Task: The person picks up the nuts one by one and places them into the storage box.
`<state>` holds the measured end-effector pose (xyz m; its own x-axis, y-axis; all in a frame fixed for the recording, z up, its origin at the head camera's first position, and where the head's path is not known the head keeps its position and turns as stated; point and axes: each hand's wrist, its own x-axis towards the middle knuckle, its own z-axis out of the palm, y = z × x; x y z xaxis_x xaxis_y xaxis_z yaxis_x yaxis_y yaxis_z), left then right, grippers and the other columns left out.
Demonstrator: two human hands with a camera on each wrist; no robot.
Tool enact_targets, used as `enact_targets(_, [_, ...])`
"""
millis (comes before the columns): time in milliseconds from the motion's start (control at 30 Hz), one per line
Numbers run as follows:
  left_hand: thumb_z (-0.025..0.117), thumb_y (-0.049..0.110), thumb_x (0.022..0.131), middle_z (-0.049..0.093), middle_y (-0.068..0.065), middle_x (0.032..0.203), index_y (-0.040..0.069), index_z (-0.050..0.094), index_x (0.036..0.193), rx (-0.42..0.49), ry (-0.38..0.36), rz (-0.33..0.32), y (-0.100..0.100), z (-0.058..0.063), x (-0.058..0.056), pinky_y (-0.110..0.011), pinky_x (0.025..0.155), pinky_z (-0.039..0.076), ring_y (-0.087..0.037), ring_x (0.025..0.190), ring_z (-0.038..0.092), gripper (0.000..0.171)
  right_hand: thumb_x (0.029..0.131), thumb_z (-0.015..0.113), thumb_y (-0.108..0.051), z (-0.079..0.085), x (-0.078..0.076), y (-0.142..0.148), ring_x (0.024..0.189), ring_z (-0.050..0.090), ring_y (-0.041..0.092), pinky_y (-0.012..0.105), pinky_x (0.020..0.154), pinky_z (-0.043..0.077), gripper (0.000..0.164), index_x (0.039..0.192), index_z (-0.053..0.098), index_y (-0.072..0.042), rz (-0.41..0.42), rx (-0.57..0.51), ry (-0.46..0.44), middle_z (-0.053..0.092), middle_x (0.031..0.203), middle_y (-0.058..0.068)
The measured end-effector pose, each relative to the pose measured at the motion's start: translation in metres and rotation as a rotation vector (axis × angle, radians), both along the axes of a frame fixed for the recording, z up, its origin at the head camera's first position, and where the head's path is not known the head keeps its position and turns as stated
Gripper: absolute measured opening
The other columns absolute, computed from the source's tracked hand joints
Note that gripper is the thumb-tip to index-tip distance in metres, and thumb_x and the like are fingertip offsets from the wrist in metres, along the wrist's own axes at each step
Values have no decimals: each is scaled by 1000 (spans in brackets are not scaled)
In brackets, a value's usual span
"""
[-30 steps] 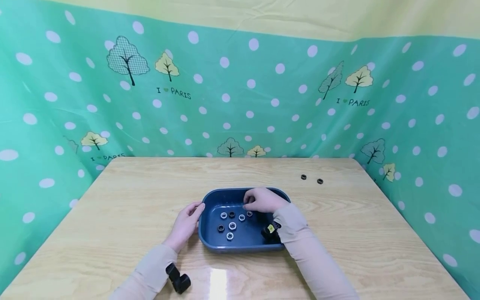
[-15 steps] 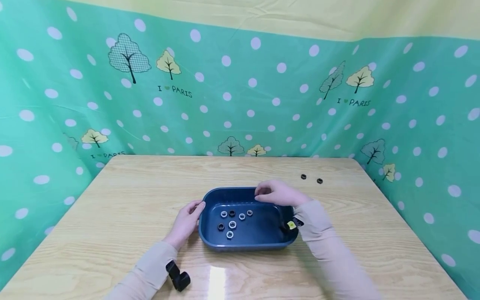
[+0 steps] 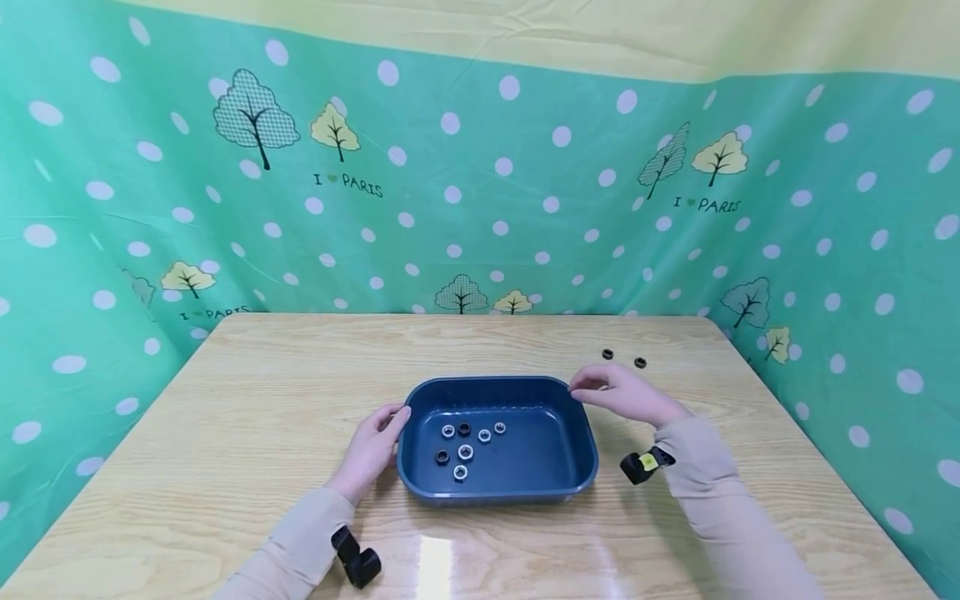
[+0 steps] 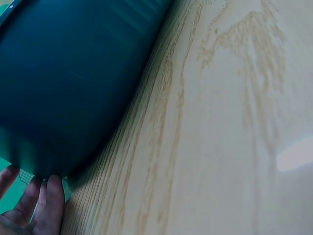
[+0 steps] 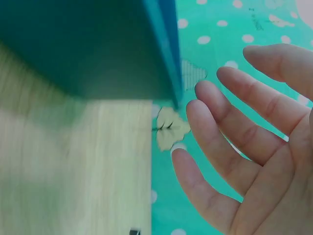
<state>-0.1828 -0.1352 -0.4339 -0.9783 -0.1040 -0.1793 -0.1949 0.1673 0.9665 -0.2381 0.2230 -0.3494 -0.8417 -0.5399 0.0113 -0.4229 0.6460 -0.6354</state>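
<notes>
A deep blue plastic tray (image 3: 525, 497) stands on the table. Several silver nuts (image 3: 465, 452) and two dark nuts (image 3: 442, 457) lie in its left half. My left hand (image 3: 367, 450) holds the tray's left side, thumb at the rim; in the left wrist view its fingertips (image 4: 55, 188) touch the outer wall. By the tray's back right corner is my right hand (image 3: 622, 392), holding nothing. Its fingers (image 5: 210, 132) are spread and slightly bent in the right wrist view. Behind it on the table lie two loose black nuts, one on the left (image 3: 607, 354) and another on the right (image 3: 640, 362).
The light wood table (image 3: 285, 375) has its far edge against a green dotted curtain (image 3: 480, 208), which also hangs along both sides. Black wrist cameras sit on the left sleeve (image 3: 356, 558) and the right sleeve (image 3: 645, 464).
My right hand has moved right, from above the inside of the tray to its back right corner. My left hand and the tray have stayed in place, as have the nuts.
</notes>
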Motion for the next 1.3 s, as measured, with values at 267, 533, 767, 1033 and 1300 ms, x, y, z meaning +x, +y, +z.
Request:
enact_targets(267, [48,30,99,60,-20,121,2,52,131,13,9,6,1,0,-3,-28,70,58,-15,92,61,43,94,58,-17,-14,3,31,90,60,14,30,78,51,19,100,67,-1,-47,37,-8,68,97,6])
enact_targets(533, [48,30,99,60,-20,121,2,52,130,16,8,5,1,4,-3,-28,70,58,-15,91,61,42,92,58,-18,-27,0,59,88,59,17,33,77,49,19,97,66,-2,-167,134,-32,67,93,6])
enact_targets(767, [48,32,99,59,-19,122,3,53,129,3,7,0,1,4,-2,-28,72,58,-16,94,60,42,90,61,-18,-32,-7,81,93,60,28,43,81,50,20,98,65,0,-265,176,-31,66,98,14])
enact_targets(1033, [48,35,99,58,-19,124,3,52,130,4,-2,-1,0,4,0,-29,74,58,-17,95,60,45,90,58,-21,-30,-15,94,103,56,44,52,84,49,37,114,56,7,-373,200,-76,52,120,35])
enact_targets(1300, [47,38,99,56,-20,127,2,51,131,-31,1,-3,-1,2,1,-28,74,57,-18,99,59,49,90,58,-19,-33,-24,98,104,53,47,53,84,48,41,117,53,11,-420,195,-50,47,123,39])
